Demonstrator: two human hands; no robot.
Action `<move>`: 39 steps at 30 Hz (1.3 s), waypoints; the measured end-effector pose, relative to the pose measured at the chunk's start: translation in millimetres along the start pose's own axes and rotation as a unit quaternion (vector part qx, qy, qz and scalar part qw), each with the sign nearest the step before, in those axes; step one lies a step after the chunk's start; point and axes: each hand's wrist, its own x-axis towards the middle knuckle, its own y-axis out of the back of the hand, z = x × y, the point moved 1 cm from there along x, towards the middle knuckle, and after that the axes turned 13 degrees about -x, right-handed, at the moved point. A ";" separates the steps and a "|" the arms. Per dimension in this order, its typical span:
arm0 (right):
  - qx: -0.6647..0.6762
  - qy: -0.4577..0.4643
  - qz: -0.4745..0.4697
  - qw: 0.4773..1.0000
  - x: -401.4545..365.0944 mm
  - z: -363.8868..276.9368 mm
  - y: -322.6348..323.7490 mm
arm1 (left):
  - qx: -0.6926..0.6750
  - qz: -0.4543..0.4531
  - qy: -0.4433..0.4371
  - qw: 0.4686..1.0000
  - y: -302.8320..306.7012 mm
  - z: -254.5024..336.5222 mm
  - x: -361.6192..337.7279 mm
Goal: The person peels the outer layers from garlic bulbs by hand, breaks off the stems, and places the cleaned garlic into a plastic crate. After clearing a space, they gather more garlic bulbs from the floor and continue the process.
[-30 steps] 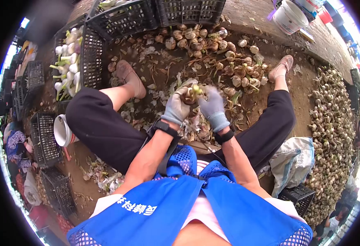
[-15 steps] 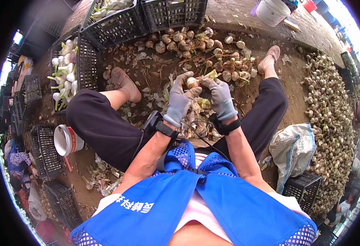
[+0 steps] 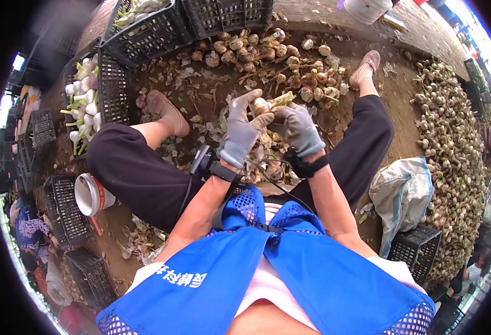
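Note:
Between my gloved hands is a garlic bulb (image 3: 261, 106) with a short pale green stem pointing right. My left hand (image 3: 244, 124) is closed on the bulb, thumb below it and fingers above. The fingers of my right hand (image 3: 299, 127) are bent and pressed together at the stem side; whether they grip a bit of peel is hidden. Loose papery skins (image 3: 269, 146) lie on the ground beneath both hands. Past them, unpeeled bulbs with stems (image 3: 251, 51) are spread on the soil.
Left, a black crate (image 3: 114, 89) holds clean white garlic; more crates stand at the top. A white bucket (image 3: 87, 195) is beside my left knee. Right are a large garlic heap (image 3: 452, 162), a white sack (image 3: 402, 192) and a black crate (image 3: 416, 252). Other people sit at both edges.
The bulb has turned so its stem shows more clearly to the right. My right hand has shifted slightly down and away from the bulb. The whole view has moved a little.

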 end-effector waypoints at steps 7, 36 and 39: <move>0.108 -0.234 0.019 0.966 7.7 45.2 -55.9 | -0.480 0.110 0.465 0.736 18.5 -26.3 -16.2; -0.005 -0.068 0.016 0.998 0.3 7.7 -35.9 | -0.336 0.137 0.313 0.878 18.1 -36.1 -10.6; 0.504 -0.283 0.008 0.816 5.0 24.1 -26.0 | -0.508 0.064 0.307 0.802 25.7 -25.4 -9.2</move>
